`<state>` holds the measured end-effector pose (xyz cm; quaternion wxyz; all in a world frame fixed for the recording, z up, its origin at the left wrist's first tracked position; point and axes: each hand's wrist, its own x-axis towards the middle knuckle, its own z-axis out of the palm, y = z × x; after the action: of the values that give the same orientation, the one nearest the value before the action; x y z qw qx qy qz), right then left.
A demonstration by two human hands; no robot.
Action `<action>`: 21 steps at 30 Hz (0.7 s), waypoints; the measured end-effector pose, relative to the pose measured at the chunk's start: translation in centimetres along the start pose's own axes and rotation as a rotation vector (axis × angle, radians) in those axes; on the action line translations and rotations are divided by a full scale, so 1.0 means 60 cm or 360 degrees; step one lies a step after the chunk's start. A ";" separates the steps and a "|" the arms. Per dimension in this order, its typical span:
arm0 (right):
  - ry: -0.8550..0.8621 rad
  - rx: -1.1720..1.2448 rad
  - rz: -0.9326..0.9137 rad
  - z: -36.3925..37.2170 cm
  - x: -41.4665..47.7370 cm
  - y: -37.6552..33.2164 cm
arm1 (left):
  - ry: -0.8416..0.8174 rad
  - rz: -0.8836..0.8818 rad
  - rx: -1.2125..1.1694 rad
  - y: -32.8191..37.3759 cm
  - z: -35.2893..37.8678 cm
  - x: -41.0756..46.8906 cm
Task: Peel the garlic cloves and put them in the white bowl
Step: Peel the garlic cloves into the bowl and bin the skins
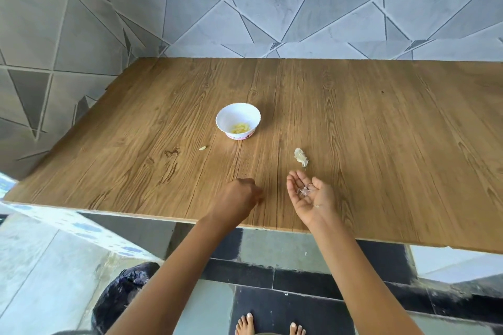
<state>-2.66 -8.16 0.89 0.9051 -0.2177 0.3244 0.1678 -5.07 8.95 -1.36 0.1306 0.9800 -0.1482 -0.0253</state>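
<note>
Around: a black bag (122, 296) is seen on the floor below the tabletop's near left edge; bare feet (269, 325) are cut off at the bottom.
White bowl (238, 120): set near the tabletop's middle, unobstructed, with peeled garlic cloves (240, 128) inside.
Loose bits: a pale scrap (202, 148) lies near-left of the bowl; a papery garlic piece (300, 157) lies just beyond the right hand.
Right hand (310, 198): palm up, fingers loosely spread, thin skin flakes (304, 191) carried.
Left hand (241, 196): over the near edge, fingers curled under, blurred; any hold cannot be told.
Surface: wood-grain tabletop (381, 122), backed by a grey tiled wall (272, 3).
</note>
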 end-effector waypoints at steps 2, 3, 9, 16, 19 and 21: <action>-0.0008 -0.0017 -0.0003 -0.001 -0.002 0.002 | -0.0019 -0.0028 0.0042 0.001 -0.001 0.002; -0.0009 -0.0020 -0.0001 -0.001 -0.002 0.003 | -0.0023 -0.0024 0.0054 0.004 -0.004 0.006; -0.0003 -0.0005 0.0057 -0.002 -0.006 0.001 | 0.0076 -0.0149 -0.0017 0.017 -0.017 0.022; -0.0045 -0.0046 0.0143 0.001 -0.012 0.008 | 0.0143 -0.0299 -0.1118 0.042 -0.085 0.034; -0.0018 -0.0100 0.0131 0.004 -0.013 0.014 | 0.0093 0.0046 -0.0869 0.075 -0.079 0.041; -0.0005 -0.0097 0.0119 0.003 -0.012 0.016 | 0.0105 0.0155 -0.0606 0.082 -0.061 0.045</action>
<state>-3.55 -7.37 1.24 0.8916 -0.2327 0.3257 0.2117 -3.59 4.53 3.47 0.3193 0.9296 -0.1837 -0.0145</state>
